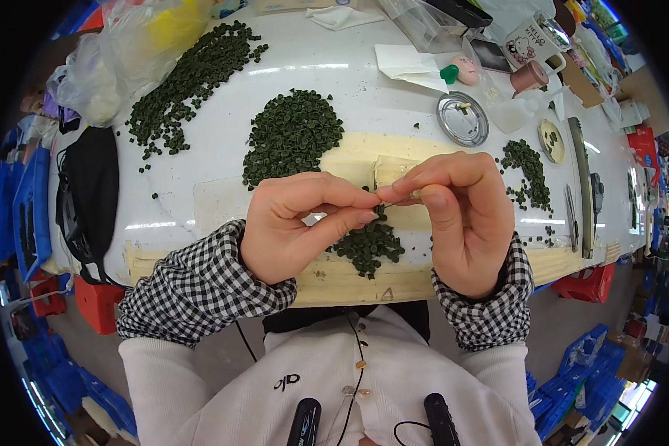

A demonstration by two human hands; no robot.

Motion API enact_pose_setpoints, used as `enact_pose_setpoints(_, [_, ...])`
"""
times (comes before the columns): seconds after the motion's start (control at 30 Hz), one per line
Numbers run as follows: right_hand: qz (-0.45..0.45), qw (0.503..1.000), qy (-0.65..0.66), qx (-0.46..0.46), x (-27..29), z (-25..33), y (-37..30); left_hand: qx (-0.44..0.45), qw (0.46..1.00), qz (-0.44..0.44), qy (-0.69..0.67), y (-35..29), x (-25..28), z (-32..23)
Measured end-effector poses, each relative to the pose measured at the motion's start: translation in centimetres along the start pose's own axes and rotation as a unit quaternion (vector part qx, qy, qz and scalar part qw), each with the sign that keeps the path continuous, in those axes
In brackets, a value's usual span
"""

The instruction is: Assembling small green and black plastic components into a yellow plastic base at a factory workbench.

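Observation:
My left hand (293, 223) and my right hand (464, 223) meet fingertip to fingertip over the near edge of the table. Thumb and forefinger of each are pinched together, and whatever lies between them is too small to make out. A small pale bit shows at the right fingertips. Under the hands lies a small heap of dark green, round, cap-like pieces (368, 249). Just beyond the fingertips sits a cream-coloured block (394, 169) on a yellowish sheet. A larger heap of the same green pieces (293, 137) lies beyond my left hand.
More green pieces spread at far left (201, 82) and right (526, 167). A round metal dish (462, 119), a shallow round lid (551, 141), tweezers (571, 215) and a mug (534, 44) stand right. Clear plastic bags (137, 59) and a black cloth bag (89, 197) are left.

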State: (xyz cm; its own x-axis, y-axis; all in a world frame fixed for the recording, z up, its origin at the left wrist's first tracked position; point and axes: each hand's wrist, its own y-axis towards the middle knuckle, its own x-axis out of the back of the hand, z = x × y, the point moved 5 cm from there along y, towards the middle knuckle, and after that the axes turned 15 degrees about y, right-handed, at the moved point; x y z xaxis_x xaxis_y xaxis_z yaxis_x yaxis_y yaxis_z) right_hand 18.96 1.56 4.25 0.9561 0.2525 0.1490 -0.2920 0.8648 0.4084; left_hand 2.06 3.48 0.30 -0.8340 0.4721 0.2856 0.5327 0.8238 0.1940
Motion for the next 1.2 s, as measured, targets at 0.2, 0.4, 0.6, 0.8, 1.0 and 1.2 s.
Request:
enact_pose_setpoints(0.2, [-0.024, 1.000, 0.013, 0.009, 0.3, 0.1, 0.0, 0.007, 1.000, -0.001, 0.005, 0.0, 0.0, -0.2])
enact_pose_setpoints(0.4, [-0.157, 0.968, -0.185, 0.061, 2.3, -0.1, -0.1, 0.008, 1.000, -0.004, 0.007, 0.1, 0.0, -0.2])
enact_pose_setpoints(0.6, [-0.046, 0.936, -0.344, 0.060, 1.6, -0.9, 0.8, 0.005, 1.000, -0.024, -0.006, 0.0, 0.3, -0.2])
enact_pose_setpoints(0.8, [-0.093, 0.958, -0.264, 0.070, 0.9, 1.7, 0.0, 0.025, 0.992, -0.084, -0.090, -0.1, 0.7, 0.0])
enact_pose_setpoints(1.0, [-0.013, 0.994, -0.108, 0.031, -1.5, 0.4, -0.2, 0.043, 0.992, -0.081, -0.091, -0.1, 0.9, 0.0])
enact_pose_setpoints(1.2, [0.001, 0.994, -0.102, 0.025, -1.7, 0.1, -0.3, 0.051, 0.990, -0.081, -0.101, -0.1, 0.8, 0.2])
